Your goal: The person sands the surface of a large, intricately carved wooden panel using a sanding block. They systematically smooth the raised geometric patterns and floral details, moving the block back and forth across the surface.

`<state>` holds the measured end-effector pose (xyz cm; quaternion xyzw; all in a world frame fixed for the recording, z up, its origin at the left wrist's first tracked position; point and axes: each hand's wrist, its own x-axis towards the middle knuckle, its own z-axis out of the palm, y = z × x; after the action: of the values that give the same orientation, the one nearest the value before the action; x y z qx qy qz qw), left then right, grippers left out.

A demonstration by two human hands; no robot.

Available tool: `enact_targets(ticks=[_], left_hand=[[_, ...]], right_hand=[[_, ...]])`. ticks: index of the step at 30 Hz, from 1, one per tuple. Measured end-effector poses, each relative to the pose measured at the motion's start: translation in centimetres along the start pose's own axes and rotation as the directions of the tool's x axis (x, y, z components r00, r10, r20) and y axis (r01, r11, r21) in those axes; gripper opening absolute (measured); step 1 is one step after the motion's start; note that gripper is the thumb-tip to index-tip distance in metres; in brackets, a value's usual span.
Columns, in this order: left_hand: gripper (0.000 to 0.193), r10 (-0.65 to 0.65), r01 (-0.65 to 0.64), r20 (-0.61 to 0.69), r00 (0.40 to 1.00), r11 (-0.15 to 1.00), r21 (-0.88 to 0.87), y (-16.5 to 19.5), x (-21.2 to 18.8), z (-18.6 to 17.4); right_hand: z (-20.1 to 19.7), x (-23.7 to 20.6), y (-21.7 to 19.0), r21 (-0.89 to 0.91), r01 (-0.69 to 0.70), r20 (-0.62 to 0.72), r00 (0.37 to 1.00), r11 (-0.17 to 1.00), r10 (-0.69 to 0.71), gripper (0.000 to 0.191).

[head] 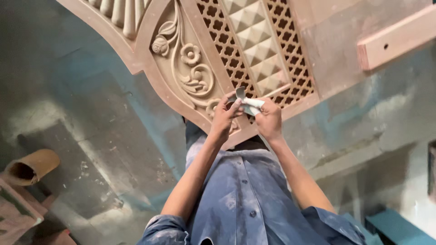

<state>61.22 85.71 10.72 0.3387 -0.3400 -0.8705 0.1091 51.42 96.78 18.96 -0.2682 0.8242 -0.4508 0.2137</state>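
Note:
A large carved wooden panel point(150, 63) stands in front of me, with flower and scroll carving, a pierced lattice and a strip of pyramid studs. Both my hands meet at its lower edge. My left hand point(224, 117) and my right hand point(269, 119) together pinch a small folded piece of grey-white sandpaper point(247, 103). The paper is bent between the fingertips, just in front of the lattice. My forearms and dusty blue shirt fill the lower middle of the view.
A plain wooden bar point(397, 38) with a small hole lies at the upper right. A brown hollow tube point(32, 167) and wooden pieces point(16, 211) lie at the lower left on the dusty concrete floor point(91, 118). A teal object point(399, 229) sits at the lower right.

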Motion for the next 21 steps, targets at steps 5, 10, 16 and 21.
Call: enact_targets(ticks=[5,10,16,21], left_hand=[[0.050,0.107,-0.107,-0.018,0.994,0.994,-0.010,-3.8,2.3,7.0],[0.038,0.029,-0.048,-0.181,0.983,0.993,-0.105,-6.3,4.3,13.3],[0.025,0.088,-0.155,-0.248,0.965,0.952,-0.264,-7.0,6.6,16.0],[0.021,0.229,-0.264,-0.231,0.945,0.955,-0.134,-7.4,8.5,17.2]], right_hand=[[-7.5,2.6,4.0,-0.259,0.365,0.143,0.930,0.894,-0.338,0.039],[-12.1,5.7,6.8,-0.148,0.317,0.234,0.932,0.937,-0.278,0.037],[-16.1,8.8,7.0,-0.097,0.522,0.430,0.790,0.847,-0.438,0.041],[-16.0,9.9,7.6,-0.271,0.652,0.390,0.747,0.708,-0.539,0.056]])
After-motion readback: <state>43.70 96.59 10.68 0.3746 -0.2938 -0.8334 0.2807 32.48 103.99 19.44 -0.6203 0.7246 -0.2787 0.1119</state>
